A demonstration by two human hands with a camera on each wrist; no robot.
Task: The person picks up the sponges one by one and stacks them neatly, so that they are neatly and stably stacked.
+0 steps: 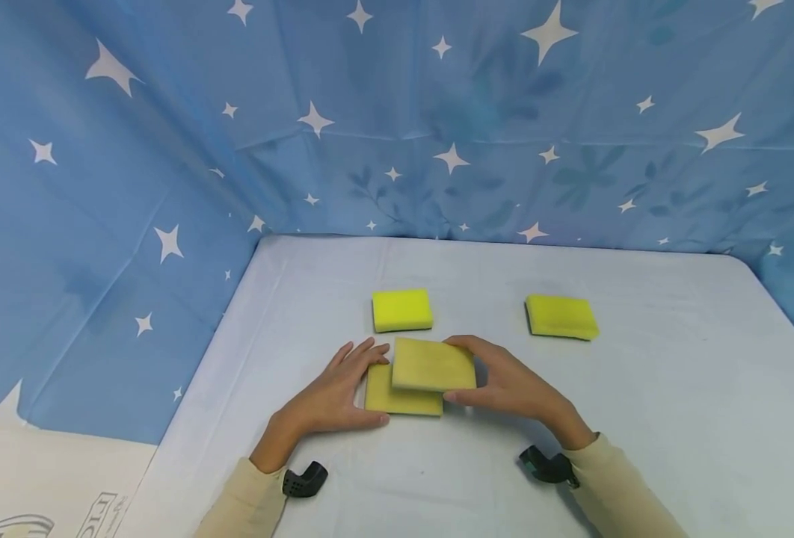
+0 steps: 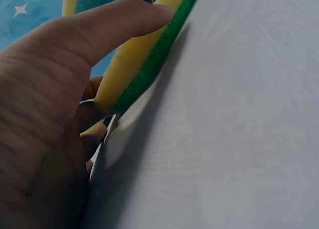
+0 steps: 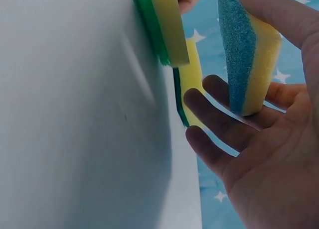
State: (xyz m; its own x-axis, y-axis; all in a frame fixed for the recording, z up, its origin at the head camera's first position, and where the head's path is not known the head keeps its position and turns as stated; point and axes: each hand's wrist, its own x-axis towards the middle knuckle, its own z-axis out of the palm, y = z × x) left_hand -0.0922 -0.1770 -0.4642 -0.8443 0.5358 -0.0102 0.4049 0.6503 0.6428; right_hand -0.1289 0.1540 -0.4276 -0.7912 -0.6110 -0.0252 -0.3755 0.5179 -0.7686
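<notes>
- The right hand [image 1: 505,381] pinches the upper sponge [image 1: 433,364] between thumb and fingers, gripping its three o'clock end, thumb on the near edge and fingers at the far corner.
- The upper sponge is yellow on top with a blue scouring layer beneath; it hangs tilted over the lower sponge [image 1: 402,403], with a gap showing between them in the right wrist view.
- The left hand [image 1: 330,396] holds the lower sponge from its nine o'clock end, thumb along the near edge and fingertips by the far corner.
- The lower sponge, yellow over green, is down at the bench [image 1: 679,403], partly covered in the head view by the upper one, which sits toward one o'clock of it.
- A third sponge [image 1: 402,310], bright yellow, lies flat near the pair, at twelve o'clock from the lower sponge.
- A fourth sponge [image 1: 561,317], also yellow, lies well apart, just past two o'clock, slightly turned.
- Each beige sleeve [image 1: 245,501] has a black wrist piece [image 1: 305,480] beside it.
- The bench wears a white cover; a blue star-patterned curtain [image 1: 397,97] rises behind it from ten to two o'clock.
- Around eight o'clock, at the corner, is a cream printed panel [image 1: 54,474].
</notes>
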